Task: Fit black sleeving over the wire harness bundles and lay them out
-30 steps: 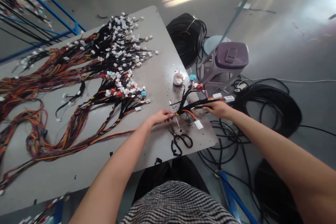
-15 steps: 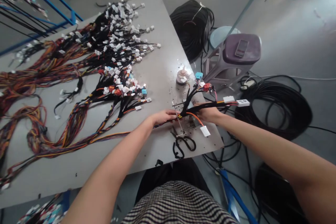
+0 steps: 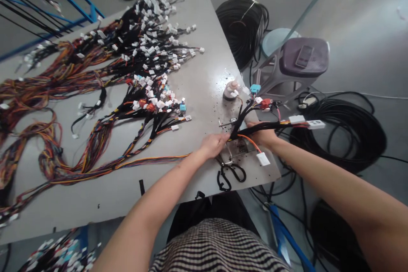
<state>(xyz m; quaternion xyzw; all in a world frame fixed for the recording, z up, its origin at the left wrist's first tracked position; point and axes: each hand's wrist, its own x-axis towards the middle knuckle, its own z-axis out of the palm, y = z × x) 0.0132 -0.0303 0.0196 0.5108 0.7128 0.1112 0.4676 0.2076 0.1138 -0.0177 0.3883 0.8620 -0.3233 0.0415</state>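
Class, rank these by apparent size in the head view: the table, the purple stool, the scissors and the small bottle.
1. Table
2. Stool
3. Scissors
4. Bottle: only slightly smaller than the scissors, which lie nearer the camera, so this pair is unsure.

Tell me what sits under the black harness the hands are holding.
Under the harness, a small metal plate shows on the table. The left hand and right hand cover its sides.

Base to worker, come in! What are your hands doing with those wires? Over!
Left hand, right hand both gripping wire harness. Harness over metal plate. Scissors lying near left hand.
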